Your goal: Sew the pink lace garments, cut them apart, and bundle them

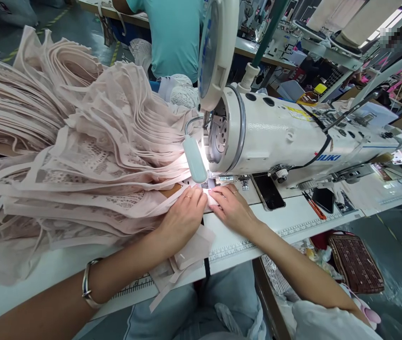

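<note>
My left hand (184, 215) holds a pale pink strip of fabric (167, 204) against the sewing machine's bed, its fingers curled over the edge close to the needle area. My right hand (233, 208) grips the same piece from the other side, fingertips bent at the cloth just in front of the presser foot. The white sewing machine (264, 132) stands right ahead, with a small lit lamp (195, 159) hanging above my fingers and partly hiding the needle. A loose sheer end (193, 245) of fabric drapes over the table edge below my left hand.
A large heap of pale pink lace garments (112, 127) covers the table's left side. Right of my hands lie a black phone (269, 191), orange-handled snips (316, 208) and a dark flat object (323, 200). A measuring tape (232, 250) runs along the front edge. A person in teal (175, 38) sits beyond.
</note>
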### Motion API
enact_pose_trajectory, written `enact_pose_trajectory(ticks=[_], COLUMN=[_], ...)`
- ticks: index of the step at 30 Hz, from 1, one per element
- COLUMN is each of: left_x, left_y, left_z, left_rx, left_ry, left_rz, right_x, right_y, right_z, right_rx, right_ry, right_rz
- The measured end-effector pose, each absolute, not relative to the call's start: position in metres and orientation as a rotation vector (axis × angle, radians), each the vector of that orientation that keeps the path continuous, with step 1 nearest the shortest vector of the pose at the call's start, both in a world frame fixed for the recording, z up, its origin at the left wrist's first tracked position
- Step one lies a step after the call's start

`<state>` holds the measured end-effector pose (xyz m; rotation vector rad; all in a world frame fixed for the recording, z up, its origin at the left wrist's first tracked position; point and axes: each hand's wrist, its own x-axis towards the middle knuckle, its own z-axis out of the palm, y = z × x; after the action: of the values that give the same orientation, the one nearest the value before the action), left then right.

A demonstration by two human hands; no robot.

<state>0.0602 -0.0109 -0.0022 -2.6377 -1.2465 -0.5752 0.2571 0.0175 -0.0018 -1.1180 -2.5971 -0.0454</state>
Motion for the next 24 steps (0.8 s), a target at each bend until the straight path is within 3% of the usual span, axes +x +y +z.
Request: enact_pose_trajectory(ticks=[4, 24], left_x=[0.061, 0.07], left_y=[-0.009, -0.005], left_z=[0.003, -0.018], left_rx=[-2.679, -2.667], left_ry=[-1.258, -1.064], left_rz=[-0.456, -0.556], right_x=[0.253, 0.258], right_y=[0.02, 0.034], right_z=[0.0, -0.008], right_rx=[-1.266, -1.365], right_ry=[-2.656, -2.698], right_rz=[-0.148, 0.051])
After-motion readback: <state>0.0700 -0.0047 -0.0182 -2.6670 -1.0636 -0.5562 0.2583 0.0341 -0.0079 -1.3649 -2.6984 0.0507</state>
